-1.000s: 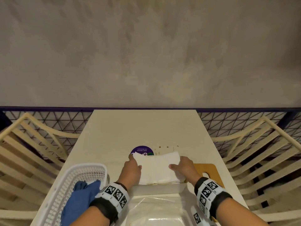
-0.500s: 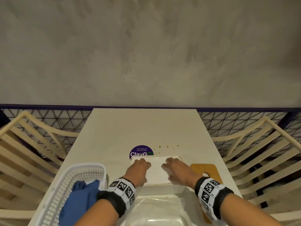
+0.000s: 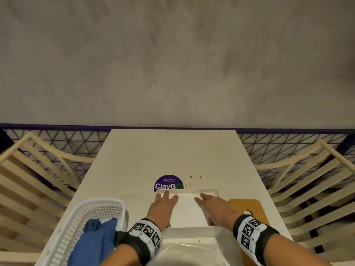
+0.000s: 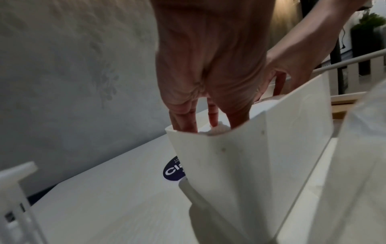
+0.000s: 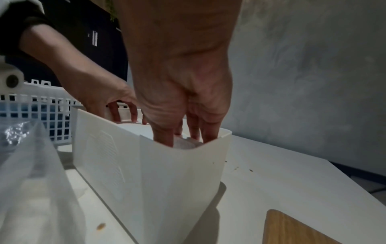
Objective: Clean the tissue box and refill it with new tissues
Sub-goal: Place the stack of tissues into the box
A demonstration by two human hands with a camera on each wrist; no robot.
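Observation:
An open white tissue box [image 3: 194, 231] stands on the white table [image 3: 172, 154], its top off. A stack of white tissues [image 3: 187, 204] lies inside it. My left hand [image 3: 166, 197] and my right hand [image 3: 203, 198] both reach into the box with straight fingers and press down on the stack. In the left wrist view my left hand's fingertips [image 4: 185, 127] dip below the box wall [image 4: 240, 161] onto the tissues [image 4: 217, 130]. The right wrist view shows my right hand's fingers [image 5: 206, 132] on the tissues [image 5: 185, 143] inside the box [image 5: 167, 181].
A white plastic basket [image 3: 76, 223] with a blue cloth [image 3: 96, 240] stands at the left. A wooden lid [image 3: 247, 208] lies to the right of the box. A clear plastic wrapper [image 3: 184, 254] lies in front. Brown spots [image 3: 199, 177] and a purple sticker [image 3: 168, 184] mark the table. Slatted chairs flank it.
The tissue stack, held at both ends above the box, has gone down into it. Both hands have let go of its ends and now press flat on top.

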